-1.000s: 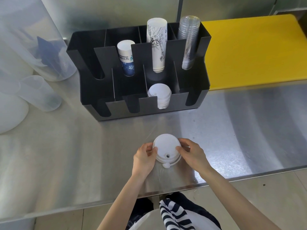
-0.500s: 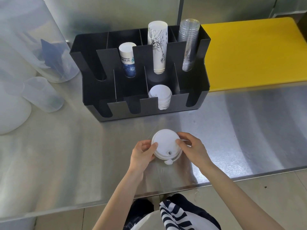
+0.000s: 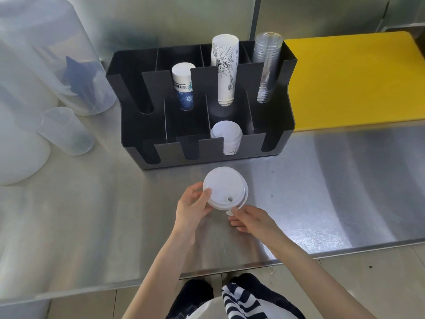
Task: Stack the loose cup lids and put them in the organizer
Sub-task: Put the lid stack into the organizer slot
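Note:
A stack of white cup lids [image 3: 224, 188] is lifted off the steel counter, just in front of the black organizer [image 3: 271, 146]. My left hand [image 3: 192, 204] grips the stack's left rim, thumb on top. My right hand [image 3: 249, 221] pinches the stack's lower right edge by the small tab. Another stack of white lids [image 3: 227, 139] lies on its side in the organizer's front row, third slot from the left. The front slots to its left and right look empty.
The organizer's back row holds a short blue-and-white paper cup stack [image 3: 184, 86], a tall printed paper cup stack [image 3: 225, 70] and clear plastic cups [image 3: 266, 65]. A yellow board [image 3: 354, 81] lies at right. Translucent jugs and a beaker [image 3: 66, 132] stand at left.
The lid stack has risen off the counter and moved toward the organizer. My right hand slid from the stack's right side down to its lower edge.

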### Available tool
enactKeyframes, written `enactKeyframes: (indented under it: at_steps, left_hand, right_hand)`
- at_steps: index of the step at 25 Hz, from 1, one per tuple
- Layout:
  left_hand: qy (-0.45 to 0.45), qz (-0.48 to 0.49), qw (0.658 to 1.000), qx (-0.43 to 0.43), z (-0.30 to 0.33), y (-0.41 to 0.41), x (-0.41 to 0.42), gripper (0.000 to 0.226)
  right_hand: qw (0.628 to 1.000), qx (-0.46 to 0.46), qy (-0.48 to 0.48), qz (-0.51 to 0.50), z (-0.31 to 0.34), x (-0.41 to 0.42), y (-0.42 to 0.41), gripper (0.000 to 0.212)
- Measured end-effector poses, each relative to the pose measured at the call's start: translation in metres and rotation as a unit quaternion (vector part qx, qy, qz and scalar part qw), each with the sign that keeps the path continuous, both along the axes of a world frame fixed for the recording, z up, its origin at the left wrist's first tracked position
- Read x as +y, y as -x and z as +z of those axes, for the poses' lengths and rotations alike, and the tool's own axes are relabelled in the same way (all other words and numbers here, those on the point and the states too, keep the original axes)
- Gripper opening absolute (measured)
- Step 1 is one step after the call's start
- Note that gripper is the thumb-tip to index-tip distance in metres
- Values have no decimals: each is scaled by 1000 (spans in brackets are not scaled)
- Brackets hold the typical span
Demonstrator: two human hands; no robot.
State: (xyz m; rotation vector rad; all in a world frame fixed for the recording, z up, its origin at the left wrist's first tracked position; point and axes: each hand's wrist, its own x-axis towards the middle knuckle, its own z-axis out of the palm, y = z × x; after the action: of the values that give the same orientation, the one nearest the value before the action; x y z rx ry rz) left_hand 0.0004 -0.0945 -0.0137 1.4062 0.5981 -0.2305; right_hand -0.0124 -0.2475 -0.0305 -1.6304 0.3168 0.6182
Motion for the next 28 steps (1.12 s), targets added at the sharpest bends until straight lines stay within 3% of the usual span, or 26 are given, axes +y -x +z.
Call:
enactKeyframes:
  at_steps: [5,9,15,28]
  left_hand:
    - [-33,-38,998,-22,-1,1,1,31]
    - [-152,-95,982,-55,-2,0,2,35]
    - [-277,-216,927,-128,0,0,2,86]
    - [-395,-202,862,-246,20,-37,7,86]
  right_hand:
    - [1000,-12,2,-13,1,3,-2,16]
    - [1000,-25,15,-10,3,4,-2,15]
    - [999,-45,11,-6,9,4,-6,13]
    - [993,-113,15,-12,26,9,-45,10]
